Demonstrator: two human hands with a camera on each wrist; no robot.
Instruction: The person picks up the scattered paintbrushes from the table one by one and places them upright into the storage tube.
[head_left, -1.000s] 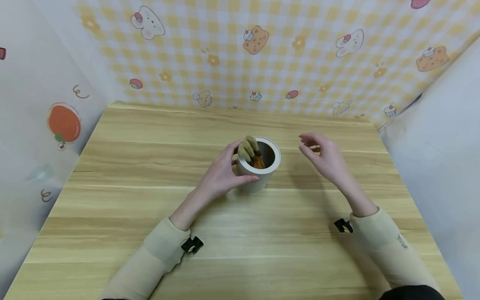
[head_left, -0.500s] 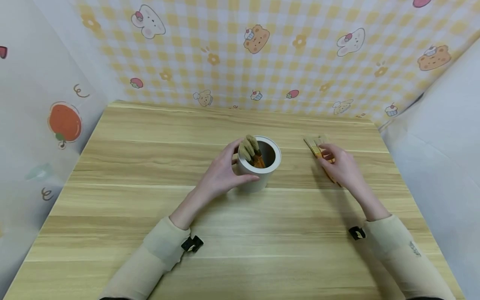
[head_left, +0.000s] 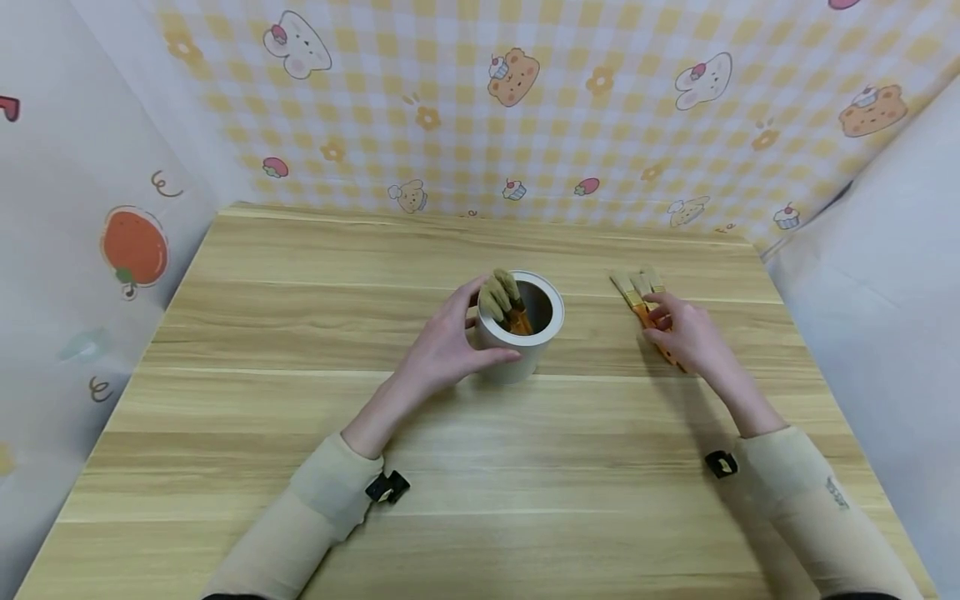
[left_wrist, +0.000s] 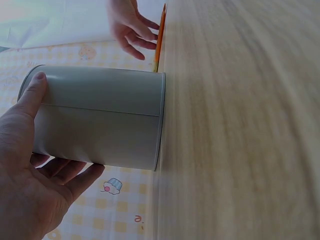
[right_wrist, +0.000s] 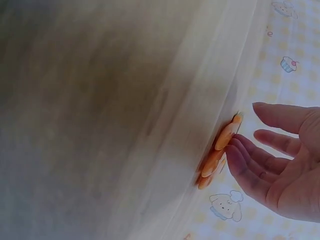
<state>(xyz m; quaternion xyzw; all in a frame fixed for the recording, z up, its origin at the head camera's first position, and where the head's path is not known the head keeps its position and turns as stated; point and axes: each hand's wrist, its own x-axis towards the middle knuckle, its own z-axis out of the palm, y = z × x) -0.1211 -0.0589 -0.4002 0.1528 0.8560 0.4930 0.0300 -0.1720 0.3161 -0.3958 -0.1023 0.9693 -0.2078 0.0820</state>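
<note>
A grey-white cylindrical cup (head_left: 521, 362) stands upright in the middle of the wooden table (head_left: 300, 333). Several brushes with tan bristles (head_left: 498, 296) stick out of it. My left hand (head_left: 442, 350) grips the cup's side, thumb in front and fingers behind; the left wrist view shows the cup (left_wrist: 100, 120) in that hand (left_wrist: 25, 175). To the right, several orange-handled brushes (head_left: 636, 287) lie flat on the table. My right hand (head_left: 686, 337) rests on their handles with loosely extended fingers. In the right wrist view the fingers (right_wrist: 250, 170) touch the orange handles (right_wrist: 217, 157).
Patterned yellow check walls close the table at the back, with pale panels at the left and right. Bare tabletop lies in front of the cup and to its left. A black clip sits on each sleeve cuff (head_left: 386, 487).
My right hand came down from mid-air beside the cup and moved right onto the brushes lying on the table. The left hand and cup stayed still.
</note>
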